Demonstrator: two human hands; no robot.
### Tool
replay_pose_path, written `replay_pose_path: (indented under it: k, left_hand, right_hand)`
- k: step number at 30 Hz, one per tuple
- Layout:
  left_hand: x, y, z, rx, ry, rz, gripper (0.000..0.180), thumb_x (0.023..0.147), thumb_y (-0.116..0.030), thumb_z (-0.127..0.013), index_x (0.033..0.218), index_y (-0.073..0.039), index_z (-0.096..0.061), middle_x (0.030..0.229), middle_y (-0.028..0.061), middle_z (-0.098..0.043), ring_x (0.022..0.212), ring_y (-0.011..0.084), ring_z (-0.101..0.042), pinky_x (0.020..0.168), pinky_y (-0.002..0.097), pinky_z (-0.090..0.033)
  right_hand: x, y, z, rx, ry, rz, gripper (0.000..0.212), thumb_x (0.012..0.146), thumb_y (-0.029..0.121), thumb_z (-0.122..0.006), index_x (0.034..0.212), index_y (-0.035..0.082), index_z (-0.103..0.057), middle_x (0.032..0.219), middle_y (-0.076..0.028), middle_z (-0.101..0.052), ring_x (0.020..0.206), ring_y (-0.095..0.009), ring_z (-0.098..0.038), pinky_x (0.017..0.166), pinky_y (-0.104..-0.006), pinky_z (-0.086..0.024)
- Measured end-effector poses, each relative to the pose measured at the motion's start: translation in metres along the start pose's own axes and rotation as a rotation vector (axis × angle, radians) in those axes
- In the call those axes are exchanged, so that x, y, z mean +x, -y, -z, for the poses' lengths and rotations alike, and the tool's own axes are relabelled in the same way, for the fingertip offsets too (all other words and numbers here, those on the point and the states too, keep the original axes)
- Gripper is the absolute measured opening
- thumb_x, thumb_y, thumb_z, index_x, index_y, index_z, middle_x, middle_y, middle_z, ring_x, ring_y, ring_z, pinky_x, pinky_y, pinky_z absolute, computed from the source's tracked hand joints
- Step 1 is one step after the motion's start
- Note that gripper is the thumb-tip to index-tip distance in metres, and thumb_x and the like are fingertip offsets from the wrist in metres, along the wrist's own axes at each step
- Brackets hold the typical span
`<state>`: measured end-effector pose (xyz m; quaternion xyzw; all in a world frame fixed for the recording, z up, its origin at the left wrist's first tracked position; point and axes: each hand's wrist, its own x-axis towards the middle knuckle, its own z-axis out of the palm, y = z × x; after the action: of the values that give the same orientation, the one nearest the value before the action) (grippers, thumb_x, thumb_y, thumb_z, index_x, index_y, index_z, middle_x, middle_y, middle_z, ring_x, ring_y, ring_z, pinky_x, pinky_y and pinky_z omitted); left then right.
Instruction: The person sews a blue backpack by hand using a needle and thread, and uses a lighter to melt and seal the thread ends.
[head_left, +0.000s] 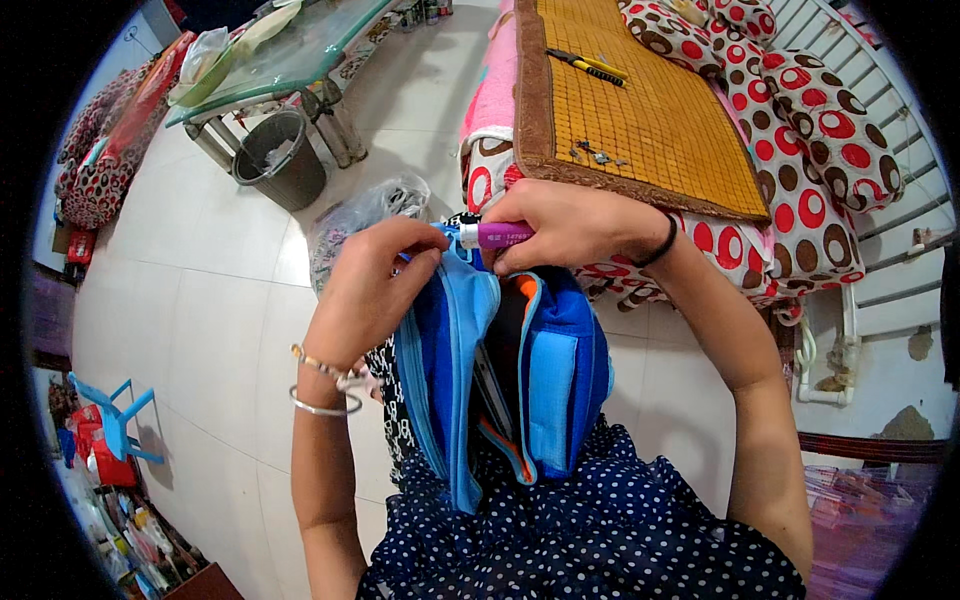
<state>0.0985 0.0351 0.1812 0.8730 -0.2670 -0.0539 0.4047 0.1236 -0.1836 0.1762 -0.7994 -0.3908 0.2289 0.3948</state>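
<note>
A blue bag (555,400) with light-blue panels and orange trim rests on my lap, its mouth gaping. My left hand (375,285) is closed, thumb and fingers pinching the far end of the bag's light-blue edge. In my closed right hand (570,225) is a purple lighter (503,235), lying sideways with its metal top pointing left. That top is right beside the pinched edge and my left fingertips. Whether a flame burns cannot be made out. Part of the bag's inside is dark.
Ahead, a sofa with a brown-edged woven mat (640,120) carries a yellow-and-black cutter (588,67) and several small metal pieces (598,155). A grey bin (280,160) stands by a glass table (300,55). A clear plastic bag (365,215) lies beyond my left hand; a small blue chair (118,415) is far left.
</note>
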Motion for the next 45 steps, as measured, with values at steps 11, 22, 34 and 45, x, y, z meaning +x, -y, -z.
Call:
replay_pose_path:
  k: [11,22,34,45]
  left_hand:
    - [0.058,0.012,0.004,-0.313,0.839,-0.214,0.026,0.079,-0.002,-0.056,0.105,0.001,-0.057,0.097,0.0043,-0.061,0.091,0.0096,-0.051,0.083,0.0259,-0.042]
    - [0.051,0.015,0.015,-0.202,0.894,-0.14,0.024,0.082,-0.007,-0.059,0.105,-0.002,-0.06,0.087,-0.0007,-0.062,0.078,0.0052,-0.05,0.073,0.0211,-0.043]
    - [0.045,0.049,0.015,-0.498,0.588,-0.165,0.015,0.082,-0.016,-0.058,0.079,-0.001,-0.058,0.087,0.0032,-0.054,0.086,0.0122,-0.049,0.081,0.0257,-0.038]
    - [0.054,0.098,0.031,-0.697,0.239,-0.221,0.015,0.086,-0.015,-0.054,0.095,-0.004,-0.06,0.087,-0.0013,-0.059,0.078,0.004,-0.055,0.072,0.0187,-0.046]
  right_hand:
    - [-0.026,0.037,-0.028,-0.098,-0.437,0.109,0.011,0.073,0.008,-0.054,0.076,-0.001,-0.054,0.066,-0.021,-0.053,0.066,-0.036,-0.056,0.057,-0.0385,-0.043]
    - [-0.018,0.056,-0.029,0.144,-0.409,-0.128,0.016,0.077,0.014,-0.059,0.073,-0.001,-0.055,0.051,-0.012,-0.05,0.043,-0.017,-0.054,0.044,-0.0312,-0.042]
    - [-0.038,0.08,-0.069,-0.349,-0.362,0.194,0.012,0.069,-0.001,-0.052,0.078,0.0,-0.045,0.078,-0.017,-0.046,0.07,-0.036,-0.052,0.059,-0.041,-0.045]
    - [-0.064,0.101,-0.158,-0.614,-0.395,0.395,0.019,0.07,0.013,-0.056,0.081,-0.003,-0.054,0.074,-0.008,-0.049,0.053,-0.013,-0.052,0.041,-0.0229,-0.043]
